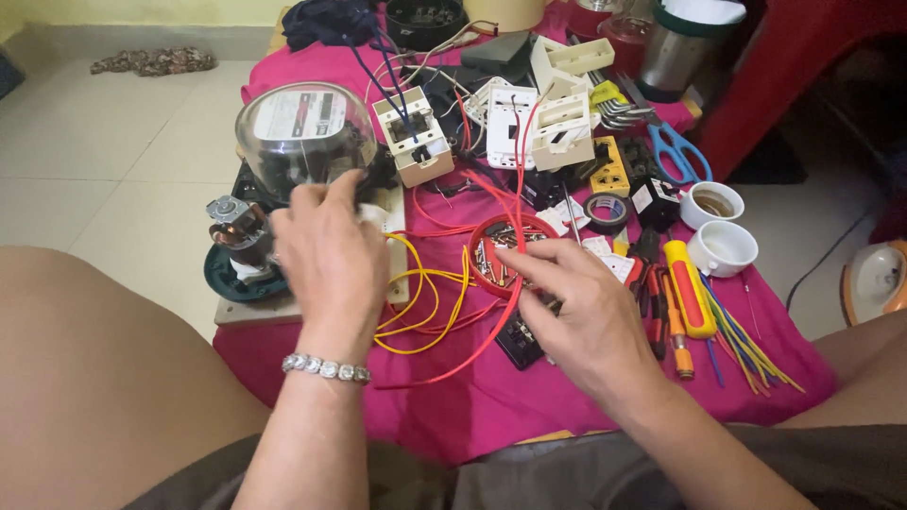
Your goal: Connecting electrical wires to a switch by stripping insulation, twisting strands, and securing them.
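Wiring looks unfinished: my left hand (326, 241) grips something white by the meter (304, 132) at left, my right hand (576, 316) pinches into the red dish (510, 255) mid-worktop, wires (430, 302) loose.

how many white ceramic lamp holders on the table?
2. Both sit at the right edge of the pink cloth: one lamp holder just below the blue scissors, the other directly in front of it. Clutter may hide more.

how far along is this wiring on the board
Done: meter sits on the wooden board, with yellow wires looped beside it. In hand: left hand rests at the meter's base, right hand reaches the red screw dish. Left: the white switch plates lie loose, red wire ends free.
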